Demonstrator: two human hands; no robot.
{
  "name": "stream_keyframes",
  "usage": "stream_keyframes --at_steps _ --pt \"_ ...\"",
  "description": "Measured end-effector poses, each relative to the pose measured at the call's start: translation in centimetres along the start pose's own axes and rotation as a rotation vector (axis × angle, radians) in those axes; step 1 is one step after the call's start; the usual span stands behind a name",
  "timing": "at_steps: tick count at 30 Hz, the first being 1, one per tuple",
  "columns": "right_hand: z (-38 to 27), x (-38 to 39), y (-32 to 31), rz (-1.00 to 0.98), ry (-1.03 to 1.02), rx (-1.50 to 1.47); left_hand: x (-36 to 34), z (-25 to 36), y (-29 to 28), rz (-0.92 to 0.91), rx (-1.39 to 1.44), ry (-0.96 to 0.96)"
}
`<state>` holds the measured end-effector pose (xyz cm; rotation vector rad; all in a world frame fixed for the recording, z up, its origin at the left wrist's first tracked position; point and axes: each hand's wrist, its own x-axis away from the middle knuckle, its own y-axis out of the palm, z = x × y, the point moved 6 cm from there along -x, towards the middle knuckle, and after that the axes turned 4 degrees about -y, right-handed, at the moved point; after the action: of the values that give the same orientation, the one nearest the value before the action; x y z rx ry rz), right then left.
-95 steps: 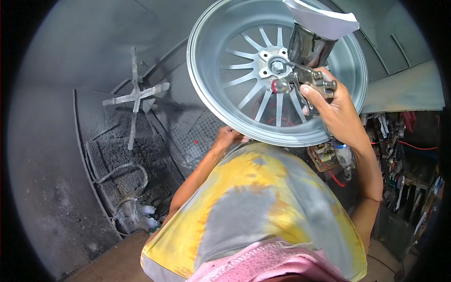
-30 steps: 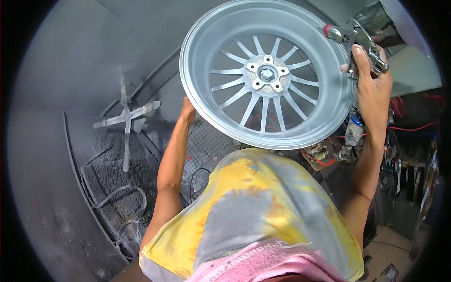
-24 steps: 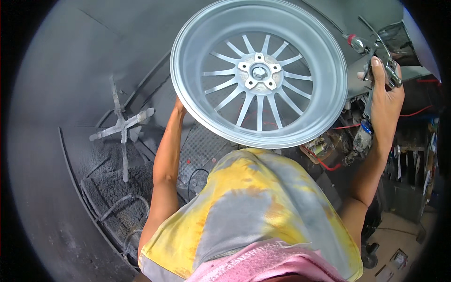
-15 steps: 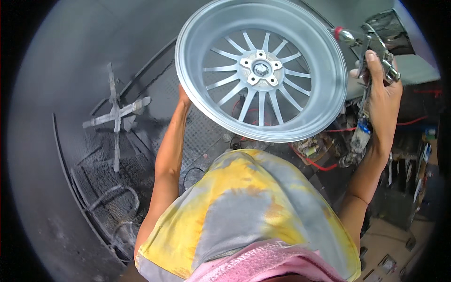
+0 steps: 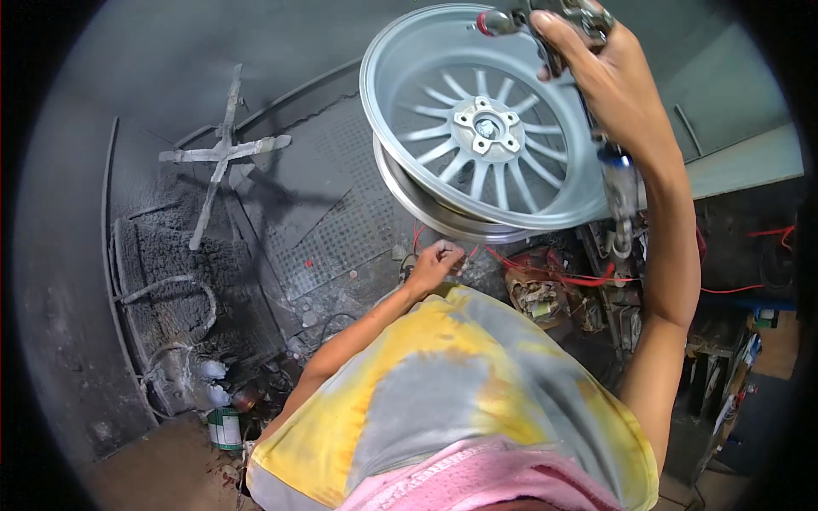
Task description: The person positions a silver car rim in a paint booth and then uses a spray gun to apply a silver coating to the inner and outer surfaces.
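Raised at the upper right, my right hand (image 5: 609,81) grips a metal spray gun (image 5: 588,19) with a red-ringed nozzle end. The nozzle points left over the far part of a silver multi-spoke wheel rim (image 5: 487,128). A blue-banded air fitting (image 5: 617,160) hangs beneath the gun along my forearm. The rim is tilted, its open face turned up toward me; what supports it is hidden. My left hand (image 5: 436,266) is in front of my stomach, just below the rim's near edge and apart from it. Its fingers are curled in, with no object visible in them.
To the left stands a paint-crusted cross-shaped stand (image 5: 223,153). Red hoses (image 5: 588,279) run across the clutter below the rim. A green-and-white can (image 5: 224,428) is at the lower left. Shelving with assorted items (image 5: 724,383) fills the lower right. A grey wall curves round the left side.
My left hand has left the rim's left side and come down in front of my stomach. My right hand has moved up and left with the spray gun, over the rim's edge.
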<state>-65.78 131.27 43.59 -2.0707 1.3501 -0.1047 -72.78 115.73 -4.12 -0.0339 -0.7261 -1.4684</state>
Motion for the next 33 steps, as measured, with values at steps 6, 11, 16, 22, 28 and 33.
stream_keyframes --at_steps 6,11,16,22,28,33 --pt "1.6 -3.8 -2.1 0.093 -0.182 0.039 -3.7 5.1 -11.3 0.280 0.104 0.118" --pt "4.0 -5.5 -7.4 0.273 -0.145 0.303 -4.0 9.1 -11.4 0.298 0.211 0.286" --pt "5.7 -2.0 -14.5 0.376 -0.026 0.408 -3.4 6.0 -6.5 0.225 0.102 0.176" --pt "7.6 1.6 -17.0 0.325 0.037 0.344 -0.8 5.5 -6.5 0.294 0.163 0.129" --pt "5.3 11.4 -19.5 0.290 0.129 0.370 -0.9 4.9 -4.3 0.255 0.159 0.105" --pt "4.7 17.0 -19.5 0.277 0.225 0.373 -0.4 4.6 -3.2 0.290 0.167 0.136"
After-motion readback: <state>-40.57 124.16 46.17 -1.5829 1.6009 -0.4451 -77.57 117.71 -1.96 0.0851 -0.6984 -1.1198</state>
